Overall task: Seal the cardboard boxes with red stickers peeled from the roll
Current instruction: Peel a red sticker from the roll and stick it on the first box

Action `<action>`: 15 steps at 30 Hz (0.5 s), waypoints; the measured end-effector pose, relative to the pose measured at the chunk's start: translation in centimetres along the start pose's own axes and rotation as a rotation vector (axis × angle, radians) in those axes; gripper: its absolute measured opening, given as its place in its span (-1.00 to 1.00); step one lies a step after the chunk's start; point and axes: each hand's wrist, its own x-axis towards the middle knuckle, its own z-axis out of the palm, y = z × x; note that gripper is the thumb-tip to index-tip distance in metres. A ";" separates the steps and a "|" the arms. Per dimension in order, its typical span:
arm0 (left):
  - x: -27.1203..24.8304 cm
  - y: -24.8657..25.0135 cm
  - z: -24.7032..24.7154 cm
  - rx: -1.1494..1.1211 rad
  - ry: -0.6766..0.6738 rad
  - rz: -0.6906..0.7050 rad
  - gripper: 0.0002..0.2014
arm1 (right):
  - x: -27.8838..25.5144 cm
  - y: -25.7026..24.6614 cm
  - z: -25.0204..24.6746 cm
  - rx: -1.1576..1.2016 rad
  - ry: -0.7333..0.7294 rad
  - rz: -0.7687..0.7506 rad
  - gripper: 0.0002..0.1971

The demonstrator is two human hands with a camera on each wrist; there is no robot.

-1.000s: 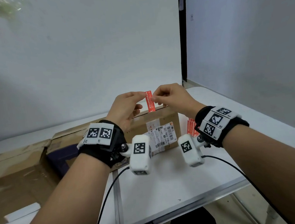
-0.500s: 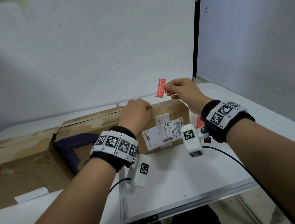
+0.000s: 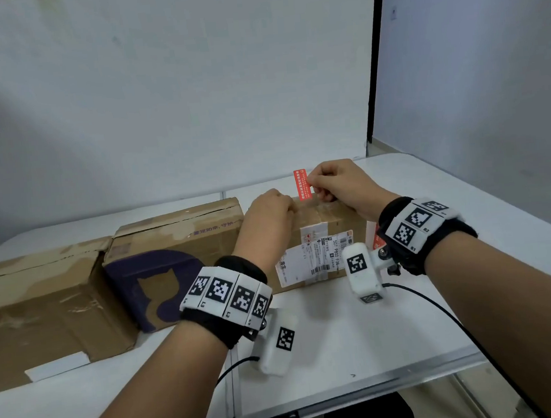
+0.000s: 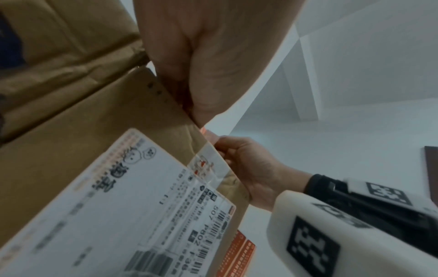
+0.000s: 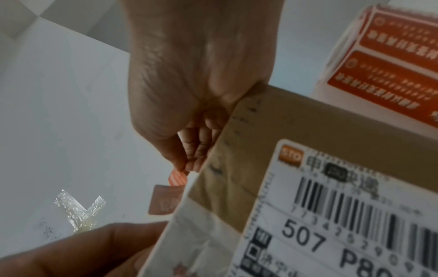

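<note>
A: How many cardboard boxes?
B: Three: one at left (image 3: pixel 43 315), one in the middle (image 3: pixel 177 247), one at right (image 3: pixel 331 217).
A: Stickers?
B: One loose red sticker (image 3: pixel 302 184), one sticker roll (image 5: pixel 388 61).
A: Hands?
B: Two: left (image 3: pixel 268 222), right (image 3: pixel 342 186).

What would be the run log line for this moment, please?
step: placing sticker | right hand: pinches red sticker above labelled box | left hand: presses box top | sticker: not yet stuck
</note>
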 end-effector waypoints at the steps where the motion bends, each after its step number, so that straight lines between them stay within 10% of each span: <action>1: -0.1 0.1 0.1 -0.026 0.011 0.000 -0.76 | -0.1 0.1 -0.1 -0.005 0.001 0.001 -0.81; 15: -0.7 -1.0 1.1 -0.235 0.181 -0.013 -0.82 | -0.6 0.1 0.3 -0.010 -0.010 -0.013 -0.87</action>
